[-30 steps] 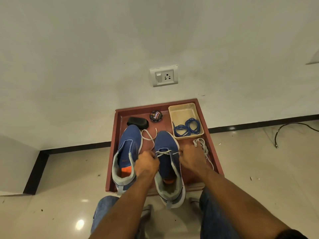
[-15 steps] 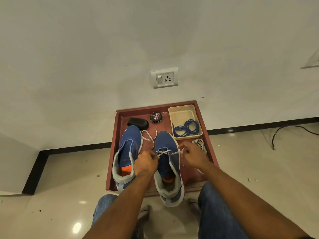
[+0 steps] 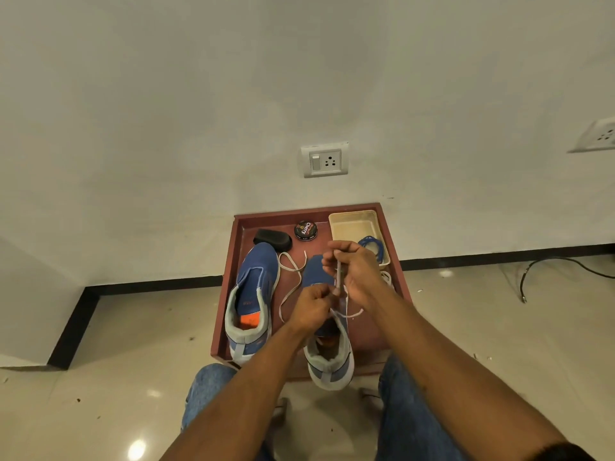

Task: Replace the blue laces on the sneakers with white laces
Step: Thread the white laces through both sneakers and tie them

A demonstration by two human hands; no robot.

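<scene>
Two blue sneakers are set side by side in a red-brown tray (image 3: 223, 304) on the floor. The right sneaker (image 3: 329, 364) is largely hidden behind both hands; only its toe and grey heel collar are seen. A white lace (image 3: 338, 274) is pinched in the right hand (image 3: 357, 272) and drawn up taut, while the left hand (image 3: 311, 306) is curled over the eyelets, its grip on the lace concealed. A loose lace end is trailed between the shoes. The left sneaker (image 3: 253, 294) is unlaced as far as can be made out. Blue laces (image 3: 374, 246) are partly covered in a beige basket (image 3: 352, 221), beside a polish tin (image 3: 306, 230) and a black brush (image 3: 273, 238).
</scene>
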